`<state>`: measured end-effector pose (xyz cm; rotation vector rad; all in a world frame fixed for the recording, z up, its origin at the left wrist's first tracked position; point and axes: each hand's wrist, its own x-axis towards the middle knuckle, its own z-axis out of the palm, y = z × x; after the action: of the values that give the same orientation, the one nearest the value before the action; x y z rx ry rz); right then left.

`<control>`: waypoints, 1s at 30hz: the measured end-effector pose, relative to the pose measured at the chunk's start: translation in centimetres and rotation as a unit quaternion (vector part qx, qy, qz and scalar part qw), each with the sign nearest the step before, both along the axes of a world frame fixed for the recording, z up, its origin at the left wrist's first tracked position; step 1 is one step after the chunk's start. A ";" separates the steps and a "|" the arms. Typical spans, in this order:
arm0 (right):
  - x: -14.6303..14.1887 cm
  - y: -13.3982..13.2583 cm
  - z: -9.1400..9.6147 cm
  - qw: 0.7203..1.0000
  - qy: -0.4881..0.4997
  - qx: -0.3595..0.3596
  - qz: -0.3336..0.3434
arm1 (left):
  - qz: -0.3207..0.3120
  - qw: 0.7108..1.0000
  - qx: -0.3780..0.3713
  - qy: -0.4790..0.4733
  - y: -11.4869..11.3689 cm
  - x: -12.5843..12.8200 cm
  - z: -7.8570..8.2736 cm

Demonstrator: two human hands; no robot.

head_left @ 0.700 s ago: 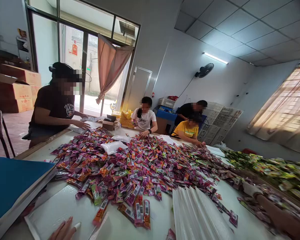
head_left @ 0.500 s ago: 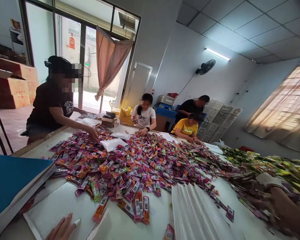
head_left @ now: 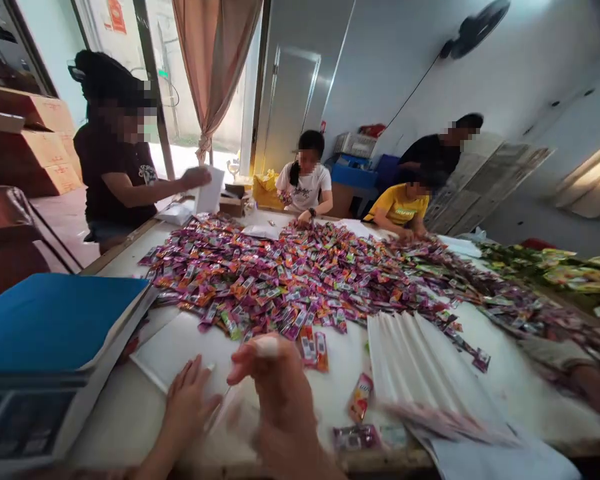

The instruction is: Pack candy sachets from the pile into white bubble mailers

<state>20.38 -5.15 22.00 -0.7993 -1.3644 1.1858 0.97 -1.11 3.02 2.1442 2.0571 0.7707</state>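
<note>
My left hand (head_left: 187, 403) lies flat with fingers stretched out on a white padded bag (head_left: 173, 347) at the near table edge. My right hand (head_left: 275, 393) hovers just right of it, smeared by motion, with a white cot on one fingertip. A blurred translucent strip shows between the two hands; whether the right hand grips it I cannot tell. A big pile of purple and orange sachets (head_left: 305, 280) spreads across the table (head_left: 130, 420) beyond my hands. A few loose sachets (head_left: 361, 395) lie to the right of my right hand.
A fanned stack of white bags (head_left: 415, 353) lies right of my hands. A scale with a blue top (head_left: 55, 320) stands at the left. Green sachets (head_left: 555, 267) are heaped far right. Several other people work around the table; another person's gloved hand (head_left: 550, 350) reaches in from the right.
The view has tipped down and closer to the table. My right hand has come into view beside my left. The person at the left now holds up a white bag.
</note>
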 end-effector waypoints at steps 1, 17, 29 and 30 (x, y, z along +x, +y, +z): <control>-0.6 0.6 -1.4 0.998 0.016 -0.052 0.010 | -0.020 0.999 -0.023 0.015 -0.2 0.2 0.7; 14.1 4.0 -12.2 0.868 -0.372 -0.183 -0.273 | -0.036 0.999 0.002 -0.028 2.3 3.1 4.2; 12.7 9.5 -15.1 0.895 -0.434 -0.054 -0.088 | -0.231 0.947 -0.213 0.066 10.8 14.4 7.8; 13.8 8.6 -15.3 0.913 -0.393 -0.054 -0.090 | -0.264 0.939 -0.211 0.066 9.9 14.0 7.8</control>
<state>34.18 3.42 6.71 -1.5561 -1.8178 0.8115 14.95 8.82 10.82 2.3464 1.3956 0.1074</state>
